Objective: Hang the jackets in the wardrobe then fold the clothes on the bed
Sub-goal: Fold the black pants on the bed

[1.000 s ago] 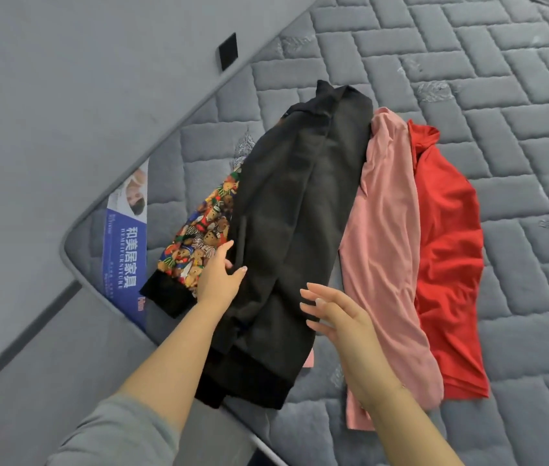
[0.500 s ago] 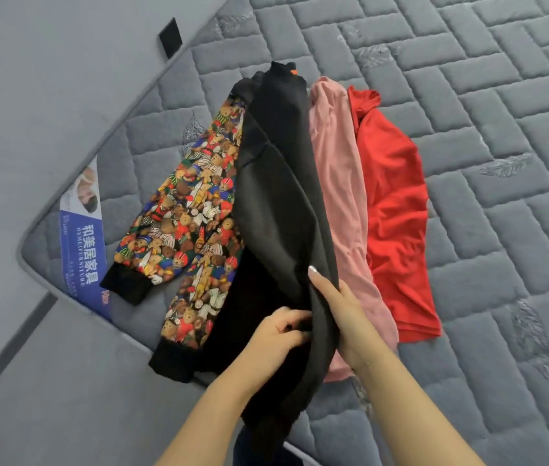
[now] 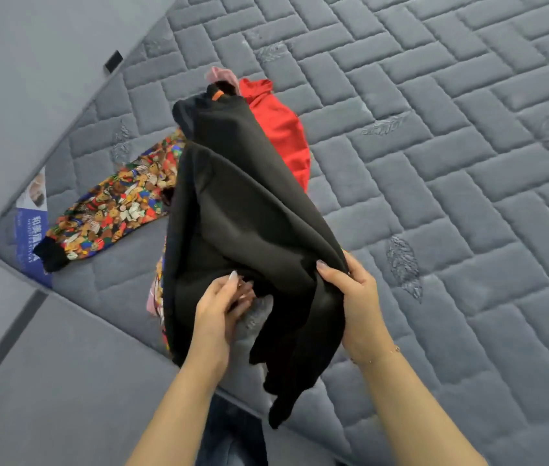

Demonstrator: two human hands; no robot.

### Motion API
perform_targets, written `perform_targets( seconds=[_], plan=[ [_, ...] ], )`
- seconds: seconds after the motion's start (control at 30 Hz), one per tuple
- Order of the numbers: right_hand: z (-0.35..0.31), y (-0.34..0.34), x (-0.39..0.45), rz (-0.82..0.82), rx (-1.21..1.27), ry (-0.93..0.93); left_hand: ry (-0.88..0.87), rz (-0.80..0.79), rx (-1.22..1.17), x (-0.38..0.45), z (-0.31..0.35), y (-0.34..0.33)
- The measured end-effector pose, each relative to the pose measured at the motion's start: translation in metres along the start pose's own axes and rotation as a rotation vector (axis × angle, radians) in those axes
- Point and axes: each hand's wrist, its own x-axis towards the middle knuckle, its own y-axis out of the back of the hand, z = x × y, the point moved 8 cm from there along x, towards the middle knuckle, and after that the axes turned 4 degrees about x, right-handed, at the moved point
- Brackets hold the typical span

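A black garment (image 3: 246, 210) with a bear-print sleeve (image 3: 108, 210) is lifted off the near left corner of a grey quilted mattress (image 3: 451, 163), bunched between both hands. The right hand (image 3: 350, 297) grips its right edge, thumb on top and fingers curled under the cloth, so the fabric is clamped between them. The left hand (image 3: 222, 307) sits just left of it at the lower middle of the garment; its fingers are bent and pinch a fold of the black cloth, though the fingertips are partly hidden in the folds. The garment's near end hangs down past the mattress edge between the forearms, and its far end, with a small orange tab (image 3: 219, 94) at the neck, is tilted up and away. The printed sleeve, ending in a black cuff (image 3: 47, 257), lies flat on the mattress to the left, near a blue printed label (image 3: 32, 230) on the mattress side. A red garment (image 3: 280, 129) lies on the mattress just beyond and right of the black one, partly covered by it, and a bit of pink cloth (image 3: 221, 74) shows at the far end. A small black patch (image 3: 113, 61) sits on the mattress edge further left.
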Motion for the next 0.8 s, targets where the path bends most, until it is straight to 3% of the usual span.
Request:
perform_targets(
  seconds=[0.1, 0.2, 0.3, 0.4, 0.5, 0.6, 0.73, 0.8],
  plan=[
    [-0.047, 0.105, -0.044, 0.109, 0.053, 0.004, 0.081, -0.112, 0.047, -0.057, -0.046, -0.089],
    [-0.079, 0.223, -0.081, 0.334, 0.003, 0.015, 0.222, -0.300, 0.163, -0.115, -0.115, -0.178],
    [-0.077, 0.322, -0.106, 0.568, -0.316, -0.065, 0.241, -0.364, 0.293, -0.146, -0.159, -0.230],
    [-0.054, 0.382, -0.115, 0.624, -0.674, -0.242, 0.225, -0.293, 0.352, -0.137, -0.175, -0.243],
    [-0.049, 0.388, -0.111, 0.585, -0.941, -0.172, 0.101, -0.168, 0.531, -0.097, -0.175, -0.231],
    [-0.047, 0.351, -0.089, 0.405, -1.104, 0.018, -0.057, -0.018, 0.906, -0.050, -0.169, -0.214],
    [-0.030, 0.299, -0.043, 0.158, -1.413, 0.139, -0.020, -0.095, 1.631, -0.010, -0.198, -0.200],
    [-0.019, 0.284, -0.019, 0.130, -1.647, 0.162, -0.048, -0.097, 1.673, 0.002, -0.211, -0.194]
  ],
)
